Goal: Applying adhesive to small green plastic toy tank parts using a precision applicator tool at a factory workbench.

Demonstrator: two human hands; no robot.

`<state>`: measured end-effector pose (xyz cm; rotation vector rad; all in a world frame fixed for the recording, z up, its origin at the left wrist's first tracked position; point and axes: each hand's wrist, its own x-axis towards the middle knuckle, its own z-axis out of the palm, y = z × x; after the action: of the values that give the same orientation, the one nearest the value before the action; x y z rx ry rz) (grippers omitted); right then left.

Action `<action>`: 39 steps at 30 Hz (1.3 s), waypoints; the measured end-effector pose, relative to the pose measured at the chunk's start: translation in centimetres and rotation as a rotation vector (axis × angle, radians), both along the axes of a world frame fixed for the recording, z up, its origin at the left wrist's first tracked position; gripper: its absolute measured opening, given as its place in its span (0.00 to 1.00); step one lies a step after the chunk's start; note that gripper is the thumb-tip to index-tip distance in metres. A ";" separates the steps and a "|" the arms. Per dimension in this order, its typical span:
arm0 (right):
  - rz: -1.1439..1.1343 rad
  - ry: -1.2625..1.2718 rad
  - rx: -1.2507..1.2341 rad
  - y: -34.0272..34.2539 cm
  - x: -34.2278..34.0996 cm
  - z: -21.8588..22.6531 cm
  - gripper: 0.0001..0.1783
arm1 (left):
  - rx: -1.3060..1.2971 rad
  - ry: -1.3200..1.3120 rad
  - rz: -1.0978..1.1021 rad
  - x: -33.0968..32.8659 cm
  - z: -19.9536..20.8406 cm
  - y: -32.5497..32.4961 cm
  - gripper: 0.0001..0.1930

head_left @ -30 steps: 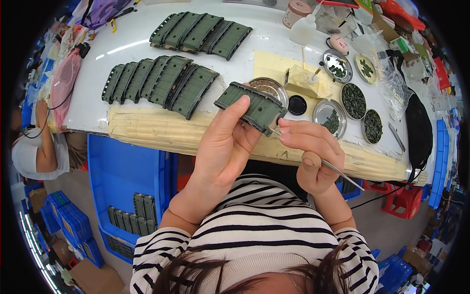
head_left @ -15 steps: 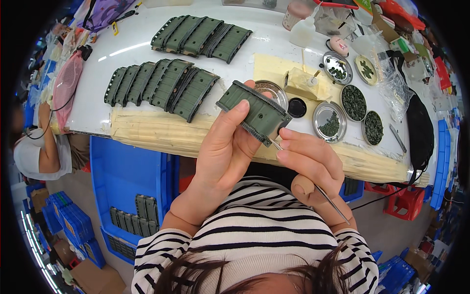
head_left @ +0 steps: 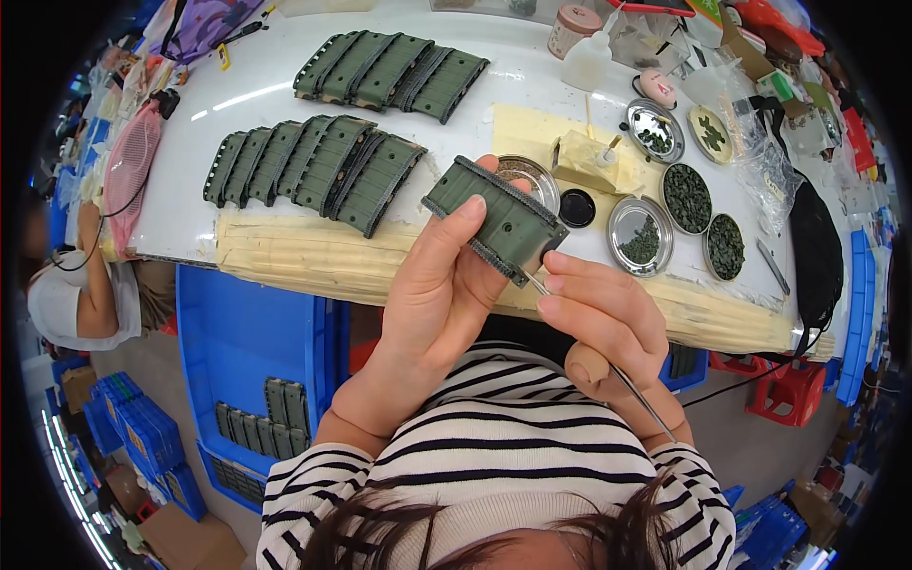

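Note:
My left hand (head_left: 432,275) is closed around a curved green panel (head_left: 494,220) with dark ridged edging along its long sides and small holes. Its thumb presses on the panel's face, and the panel is held tilted above the table's front edge. In my right hand (head_left: 608,318) is a thin metal pick (head_left: 638,394), gripped between thumb and fingers. Its tip touches or nearly touches the panel's lower right corner. A finger-cot-like tan cover (head_left: 586,362) shows on one finger. Similar green panels (head_left: 313,171) lie overlapped in a row to the left, with a second row (head_left: 389,71) behind.
Round tins of small dark green pieces (head_left: 686,199) and a metal dish (head_left: 627,228) stand to the right. A black round lid (head_left: 577,208) and a tape-wrapped block (head_left: 589,160) lie near the panel. Below the table, a blue crate (head_left: 242,332) holds more panels. Another person (head_left: 81,294) sits far left.
Almost nothing differs. The panel has shifted very slightly, and the pick's tip stays at the same corner.

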<state>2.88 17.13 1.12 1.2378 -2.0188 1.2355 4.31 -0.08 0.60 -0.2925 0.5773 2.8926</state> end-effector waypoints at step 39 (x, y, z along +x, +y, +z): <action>0.046 -0.135 -0.243 1.3 0.7 0.3 0.18 | 0.704 -0.036 -0.107 -3.7 0.2 0.1 0.31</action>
<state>3.60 18.39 1.42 1.1156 -1.8713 1.5726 0.64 -0.01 0.83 -0.1946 -0.4245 2.7578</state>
